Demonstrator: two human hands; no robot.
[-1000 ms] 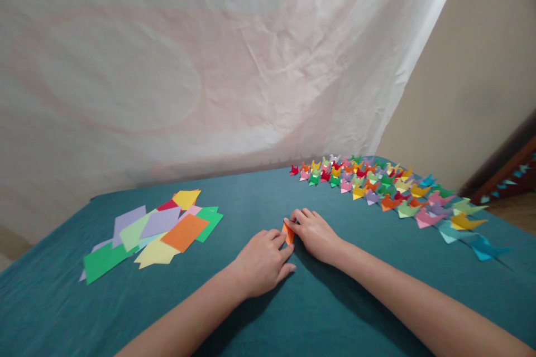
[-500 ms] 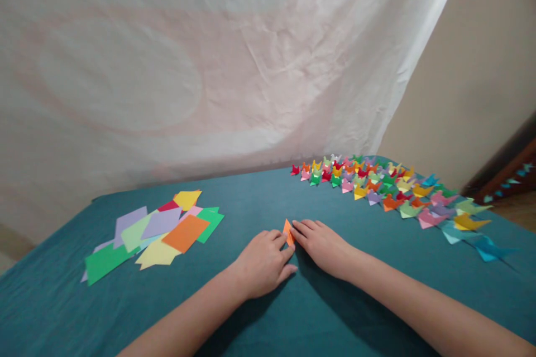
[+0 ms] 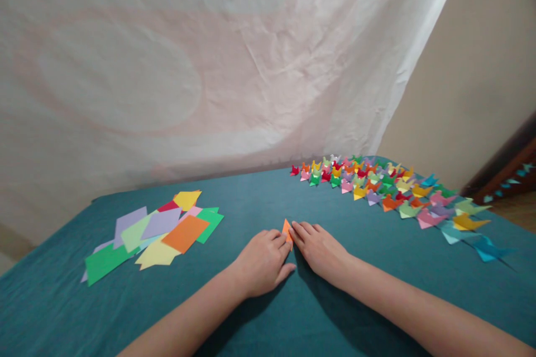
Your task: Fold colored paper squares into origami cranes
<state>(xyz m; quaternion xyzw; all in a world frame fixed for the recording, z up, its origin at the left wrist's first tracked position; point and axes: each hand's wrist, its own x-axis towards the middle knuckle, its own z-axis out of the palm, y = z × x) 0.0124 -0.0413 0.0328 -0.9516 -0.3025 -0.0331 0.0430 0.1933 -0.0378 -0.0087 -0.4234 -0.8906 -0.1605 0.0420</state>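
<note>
A small piece of folded orange paper [image 3: 286, 226] lies on the teal cloth, its pointed tip facing away from me. My left hand [image 3: 267, 261] presses it from the left with bent fingertips, the thumb resting apart on the cloth. From the other side, my right hand [image 3: 320, 248] has its fingers together on the paper's right edge, holding it down. Fingers of both hands cover much of the paper, so its lower folds are hidden.
Loose paper sheets in several colours, including an orange sheet [image 3: 186, 234] and a green sheet [image 3: 106, 263], overlap at the left. Rows of folded paper birds [image 3: 389, 202] stand at the right. A pale hanging cloth [image 3: 234, 78] is behind the table [image 3: 251, 195].
The fingers of my left hand have shifted slightly along the orange paper. My right hand stays on its right edge, almost unmoved.
</note>
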